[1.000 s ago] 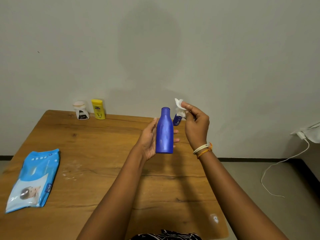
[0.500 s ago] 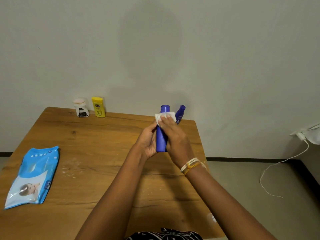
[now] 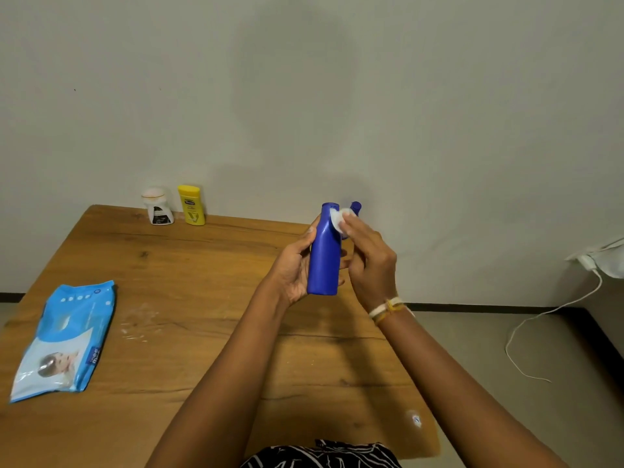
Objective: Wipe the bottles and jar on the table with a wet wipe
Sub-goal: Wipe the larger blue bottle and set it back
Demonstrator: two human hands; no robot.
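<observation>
Wooden rectangular table (image 3: 189,298), brown with visible grain and a pale smear near its left middle, fills the lower view. Left hand (image 3: 295,265) is raised above the far right part of the table, palm facing right, fingers and thumb curled round the matte dark-blue plastic bottle (image 3: 324,255), which is held upright in the air, clear of the tabletop. Right hand (image 3: 369,261) is raised beside it, back of hand toward the camera, fingertips pinching the small crumpled white wet wipe (image 3: 339,219) against the bottle's right shoulder, just below the neck. Compared with half a second ago: the wipe was then draped over the front of the neck with the right hand covering the bottle body; the hand has since shifted to the right side and most of the body is exposed. Soft glossy light-blue plastic wipes pack (image 3: 64,339) lies flat near the left edge (unmoved). At the far edge by the wall stand a flat-sided yellow plastic bottle (image 3: 191,205) and, just to its left, a squat white jar with rounded lid (image 3: 157,207). A second smaller blue bottle (image 3: 355,207) shows only its top behind the right hand's fingers.
</observation>
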